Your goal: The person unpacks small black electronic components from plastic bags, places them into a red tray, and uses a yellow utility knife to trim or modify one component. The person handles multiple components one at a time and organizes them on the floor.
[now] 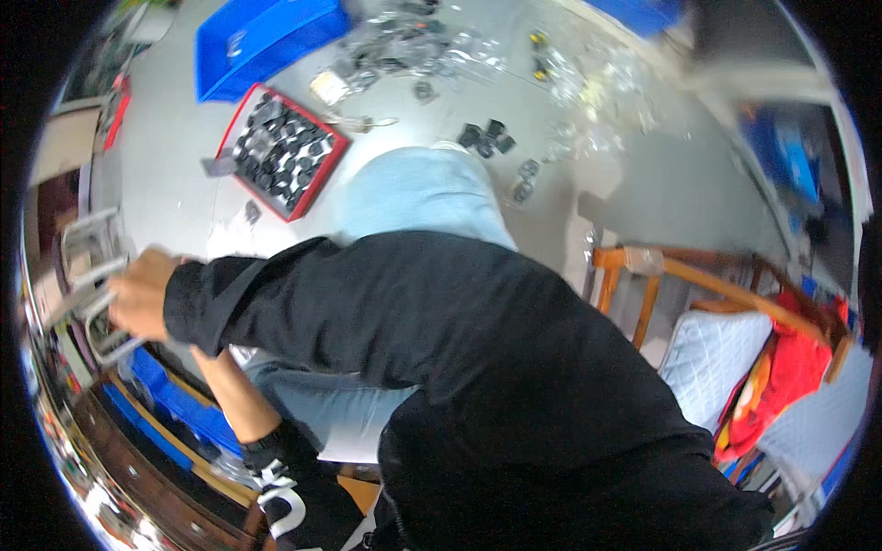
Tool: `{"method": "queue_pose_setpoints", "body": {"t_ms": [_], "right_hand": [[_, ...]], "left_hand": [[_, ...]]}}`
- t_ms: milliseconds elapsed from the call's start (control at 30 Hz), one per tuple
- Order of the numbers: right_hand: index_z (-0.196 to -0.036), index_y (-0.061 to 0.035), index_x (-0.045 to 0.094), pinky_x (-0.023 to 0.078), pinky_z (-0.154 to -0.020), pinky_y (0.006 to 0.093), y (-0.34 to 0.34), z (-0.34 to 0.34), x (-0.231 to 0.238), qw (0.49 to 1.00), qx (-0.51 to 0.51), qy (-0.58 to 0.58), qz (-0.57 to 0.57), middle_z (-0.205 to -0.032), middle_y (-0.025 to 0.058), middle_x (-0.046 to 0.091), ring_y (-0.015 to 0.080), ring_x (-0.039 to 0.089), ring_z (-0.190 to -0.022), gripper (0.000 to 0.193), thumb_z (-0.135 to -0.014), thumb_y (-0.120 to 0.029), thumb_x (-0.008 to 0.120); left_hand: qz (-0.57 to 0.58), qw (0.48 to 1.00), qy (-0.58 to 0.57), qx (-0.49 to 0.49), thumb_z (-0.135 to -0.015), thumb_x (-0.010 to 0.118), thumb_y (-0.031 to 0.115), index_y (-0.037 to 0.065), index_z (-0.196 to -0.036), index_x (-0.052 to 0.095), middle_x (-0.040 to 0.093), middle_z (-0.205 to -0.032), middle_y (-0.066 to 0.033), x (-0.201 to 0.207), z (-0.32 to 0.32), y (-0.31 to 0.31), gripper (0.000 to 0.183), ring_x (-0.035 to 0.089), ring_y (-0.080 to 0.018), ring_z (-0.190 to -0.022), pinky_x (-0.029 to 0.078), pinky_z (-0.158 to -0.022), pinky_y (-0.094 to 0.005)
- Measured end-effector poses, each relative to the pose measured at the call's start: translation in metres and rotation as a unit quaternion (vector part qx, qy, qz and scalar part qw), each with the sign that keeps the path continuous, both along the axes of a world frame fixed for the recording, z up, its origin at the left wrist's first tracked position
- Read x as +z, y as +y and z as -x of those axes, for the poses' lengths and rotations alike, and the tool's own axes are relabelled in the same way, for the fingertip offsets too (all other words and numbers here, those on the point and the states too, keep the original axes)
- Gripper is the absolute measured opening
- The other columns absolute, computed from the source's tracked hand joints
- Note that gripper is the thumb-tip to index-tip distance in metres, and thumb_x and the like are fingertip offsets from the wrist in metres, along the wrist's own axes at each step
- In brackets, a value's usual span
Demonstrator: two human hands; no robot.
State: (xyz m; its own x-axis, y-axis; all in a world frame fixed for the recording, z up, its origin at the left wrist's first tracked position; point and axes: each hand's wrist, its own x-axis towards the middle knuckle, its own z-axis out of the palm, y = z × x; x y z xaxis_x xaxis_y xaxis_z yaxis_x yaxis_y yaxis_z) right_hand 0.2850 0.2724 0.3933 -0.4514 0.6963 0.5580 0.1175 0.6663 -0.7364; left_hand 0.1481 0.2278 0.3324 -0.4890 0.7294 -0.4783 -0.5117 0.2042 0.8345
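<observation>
Seated person, centre, black sleeves, clock read with twelve straight ahead of the knees. Right hand (142, 292): at nine o'clock, arm thrown across the body, fingers looking curled, blurred from where I stand; cannot tell how tightly they close or what, if anything, they grip. Left forearm (237, 397): at eight, bare below a black sleeve with white lettering, running up behind the right cuff; the left hand is hidden or merged with the right there, its opening and contents impossible to tell. Pale frame (99, 275): at nine, just beyond the right hand, contact unclear. Red-edged box (333, 158): on the floor at ten, holding many small black pieces (276, 163). Small clear bag (253, 213): near the box's lower corner, something dark inside. Blue bin (241, 69): at eleven, beside the box. Heap of clear bags (404, 46): at twelve. Loose black pieces (487, 138): a cluster between twelve and one. More clear plastic (597, 96): between one and two. Wooden chair (648, 308): at three, red cloth (779, 390) and pale quilted cushion (712, 363) alongside.
</observation>
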Motion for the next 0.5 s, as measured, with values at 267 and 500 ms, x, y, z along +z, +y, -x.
{"method": "queue_pose_setpoints", "body": {"t_ms": [267, 500], "right_hand": [[-0.079, -0.0020, 0.061, 0.044, -0.055, 0.0303, 0.053, -0.052, 0.001, 0.972, -0.020, 0.166, 0.162, -0.062, 0.0097, 0.058, 0.0149, 0.053, -0.056, 0.013, -0.080, -0.013, 0.055], [-0.099, -0.0013, 0.053, 0.052, -0.067, 0.0337, 0.090, -0.123, 0.006, 0.931, -0.044, 0.190, 0.307, -0.089, 0.0074, 0.057, 0.0179, 0.060, -0.069, 0.023, -0.086, -0.020, 0.055]], "left_hand": [[-0.156, 0.942, -0.295, 0.025, -0.087, 0.052, 0.034, -0.002, -0.120, 0.037, 0.048, -0.111, -0.0179, -0.005, -0.059, 0.003, 0.052, 0.049, -0.0322, -0.103, 0.043, -0.093, -0.0439], [-0.320, 0.813, -0.465, -0.142, -0.094, 0.027, 0.040, -0.005, -0.122, 0.040, 0.041, -0.126, -0.0231, 0.015, -0.086, -0.010, 0.055, 0.042, -0.0356, -0.116, 0.035, -0.100, -0.0452]]}}
